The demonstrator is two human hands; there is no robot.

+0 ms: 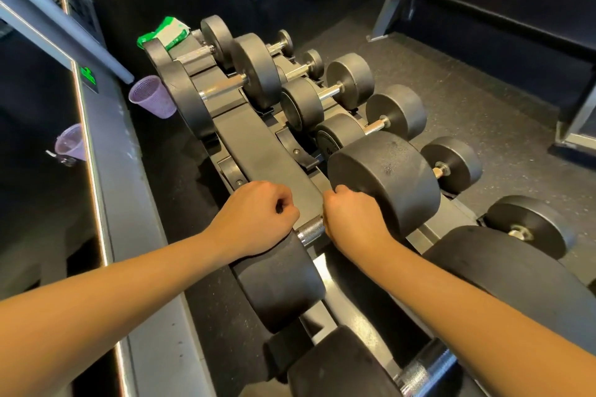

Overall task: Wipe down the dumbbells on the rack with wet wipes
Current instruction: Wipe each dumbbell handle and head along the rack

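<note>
The rack (258, 138) is a long, dark, sloping frame that runs from the near edge up toward the far left, with a mirror wall (35, 138) just beside it on the left. Black round-headed dumbbells (254, 74) lie across its cradles in two rows: the big ones sit near the camera and the small ones at the far end. A black padded bench (483, 3) stands well apart on the speckled floor (483, 113) to the upper right.

The dumbbell being handled (383, 180) lies across the upper row, close to the camera, one thick head on the right and the other lower left. Both forearms reach in from the bottom edge. The left hand (254, 216) is balled into a fist, knuckles up, and rests on the top of the lower-left head. Its fingertips are tucked under, so I cannot tell whether it is holding anything. The right hand (351, 219) is wrapped over the handle (309, 230), hard against the inner face of the right head, fingers curled down around the bar. A short stretch of ridged metal handle shows between the two hands.

A purple plastic cup (153, 95) sits tilted on the ledge beside the rack's left edge. The pack of wet wipes (167, 32), green and white, lies at the rack's far end, well apart from both hands.
</note>
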